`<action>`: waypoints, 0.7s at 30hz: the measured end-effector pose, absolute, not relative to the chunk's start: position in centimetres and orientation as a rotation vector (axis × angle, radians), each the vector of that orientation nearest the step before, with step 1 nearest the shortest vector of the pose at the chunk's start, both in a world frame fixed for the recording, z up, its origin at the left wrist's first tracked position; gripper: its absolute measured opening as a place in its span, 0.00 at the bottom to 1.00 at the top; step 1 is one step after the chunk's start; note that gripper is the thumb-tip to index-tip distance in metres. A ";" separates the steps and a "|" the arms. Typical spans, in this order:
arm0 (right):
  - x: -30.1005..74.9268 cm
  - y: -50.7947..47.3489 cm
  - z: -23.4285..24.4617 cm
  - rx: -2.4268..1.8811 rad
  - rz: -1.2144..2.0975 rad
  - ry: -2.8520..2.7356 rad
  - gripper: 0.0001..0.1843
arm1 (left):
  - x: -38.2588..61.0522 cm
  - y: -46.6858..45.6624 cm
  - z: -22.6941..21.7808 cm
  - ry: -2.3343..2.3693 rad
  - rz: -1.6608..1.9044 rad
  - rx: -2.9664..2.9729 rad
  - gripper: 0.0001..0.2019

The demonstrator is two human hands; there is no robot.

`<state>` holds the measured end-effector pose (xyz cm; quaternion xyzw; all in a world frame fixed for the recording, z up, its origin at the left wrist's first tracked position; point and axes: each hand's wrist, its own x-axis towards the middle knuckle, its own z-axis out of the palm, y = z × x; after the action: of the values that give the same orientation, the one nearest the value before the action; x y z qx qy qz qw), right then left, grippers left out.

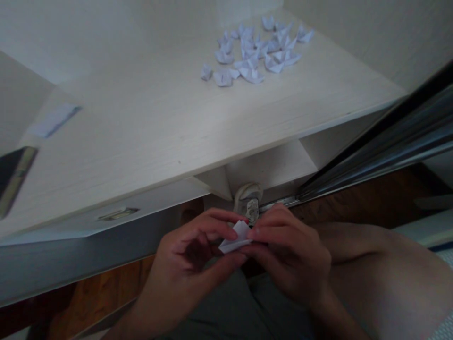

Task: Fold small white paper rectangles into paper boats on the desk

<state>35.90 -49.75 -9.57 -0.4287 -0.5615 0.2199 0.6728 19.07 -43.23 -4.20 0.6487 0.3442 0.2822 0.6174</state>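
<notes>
Your left hand (187,257) and right hand (286,250) are both pinched on a small folded paper (236,237) below the desk (141,137), with a pile of paper boats (253,52) up top.

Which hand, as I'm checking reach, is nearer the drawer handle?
Left. The left hand is below and right of the drawer handle; the right hand is farther right, past the folded paper both pinch.

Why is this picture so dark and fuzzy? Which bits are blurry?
Head view: dim, flat light with no glare. The left hand, right hand and small folded paper look soft but readable. The paper slip and dark phone at the desk's left edge are smeared. The pile of folded papers is fairly clear.
</notes>
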 end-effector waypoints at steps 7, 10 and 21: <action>36.6 -49.8 -9.8 -1.105 0.788 -1.196 0.07 | 19.1 -43.1 -4.5 0.962 0.645 1.386 0.14; 36.5 -49.7 -10.2 -1.107 0.870 -1.147 0.07 | 18.9 -43.2 -4.6 1.039 0.575 1.434 0.13; 36.2 -49.4 -11.0 -1.167 1.213 -0.901 0.04 | 19.8 -42.6 -5.3 1.203 0.489 1.195 0.04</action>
<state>36.22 -49.38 -10.95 -0.4987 -0.3851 0.5184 0.5782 19.83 -42.58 -5.28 0.5229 0.5266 0.2140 0.6352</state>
